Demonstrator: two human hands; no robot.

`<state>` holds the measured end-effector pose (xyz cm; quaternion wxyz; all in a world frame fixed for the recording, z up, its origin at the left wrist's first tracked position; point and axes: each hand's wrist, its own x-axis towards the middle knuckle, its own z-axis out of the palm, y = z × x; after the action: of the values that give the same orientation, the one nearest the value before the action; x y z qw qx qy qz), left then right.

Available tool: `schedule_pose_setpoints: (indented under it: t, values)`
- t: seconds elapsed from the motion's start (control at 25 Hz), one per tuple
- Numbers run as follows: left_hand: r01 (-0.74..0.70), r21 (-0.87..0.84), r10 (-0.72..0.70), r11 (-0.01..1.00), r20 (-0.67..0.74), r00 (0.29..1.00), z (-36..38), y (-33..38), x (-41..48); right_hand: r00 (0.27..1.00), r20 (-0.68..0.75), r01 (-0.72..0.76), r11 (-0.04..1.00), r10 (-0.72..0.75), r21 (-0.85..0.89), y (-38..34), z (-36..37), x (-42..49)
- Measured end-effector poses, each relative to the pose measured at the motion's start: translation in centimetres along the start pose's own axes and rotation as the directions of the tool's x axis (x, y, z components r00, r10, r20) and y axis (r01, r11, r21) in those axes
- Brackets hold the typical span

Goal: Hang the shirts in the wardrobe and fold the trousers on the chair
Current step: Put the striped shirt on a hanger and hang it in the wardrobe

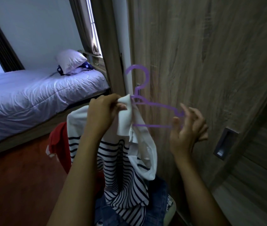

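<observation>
A white shirt with dark stripes (126, 168) hangs in front of me, its collar part bunched over the left end of a purple plastic hanger (147, 105). My left hand (103, 111) grips the white fabric at that end of the hanger. At the hanger's right end is my right hand (186, 126), fingers spread and loosely bent, thumb and fingertips touching the hanger's corner. Blue denim trousers (155, 201) lie below on a chair (170, 211). A red garment (61, 144) hangs behind the shirt at the left.
The wooden wardrobe door (194, 54) with a recessed handle (225, 144) stands straight ahead. A bed (31, 98) with a pillow (70, 60) fills the left side. Below is reddish wooden floor (23, 185).
</observation>
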<state>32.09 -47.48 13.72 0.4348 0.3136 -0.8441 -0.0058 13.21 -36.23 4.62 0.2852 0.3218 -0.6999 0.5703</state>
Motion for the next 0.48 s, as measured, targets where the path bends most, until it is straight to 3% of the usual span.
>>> schedule_pose_setpoints:
  t: [0.08,0.12,0.16,0.24,0.28,0.32,0.4,0.48]
  values:
    - [0.057,-0.086,-0.059,0.995,-0.025,0.998,-0.5,-0.3,-0.1,0.978,-0.046,-0.191,0.962,0.204,0.197,0.3,-0.1,-1.6]
    - [0.067,-0.100,-0.070,0.993,-0.029,0.997,-0.7,-0.3,-0.2,0.952,0.035,-0.303,0.913,0.305,0.274,0.7,0.0,-2.6]
    - [0.071,-0.109,-0.075,0.992,-0.030,0.997,-0.8,-0.1,-0.4,0.903,0.210,-0.424,0.854,0.375,0.300,1.3,0.3,-3.7]
    - [0.083,-0.111,-0.088,0.990,-0.036,0.995,-0.7,0.3,-0.7,0.684,0.613,-0.567,0.817,0.395,0.104,2.3,1.1,-6.2]
    - [0.090,-0.108,-0.095,0.990,-0.040,0.995,-0.7,0.4,-0.8,0.573,0.730,-0.537,0.843,0.372,-0.009,2.6,1.5,-7.2]
    - [0.100,-0.106,-0.105,0.989,-0.042,0.994,-0.6,0.4,-0.9,0.515,0.785,-0.488,0.871,0.344,-0.062,3.2,2.0,-8.2]
    - [0.119,-0.107,-0.126,0.987,-0.061,0.990,-0.6,0.1,-1.1,0.498,0.787,-0.480,0.871,0.364,-0.099,3.4,2.3,-8.5]
    - [0.142,-0.118,-0.153,0.983,-0.090,0.984,-0.8,-0.5,-1.5,0.560,0.697,-0.536,0.837,0.449,-0.108,3.5,2.1,-7.1]
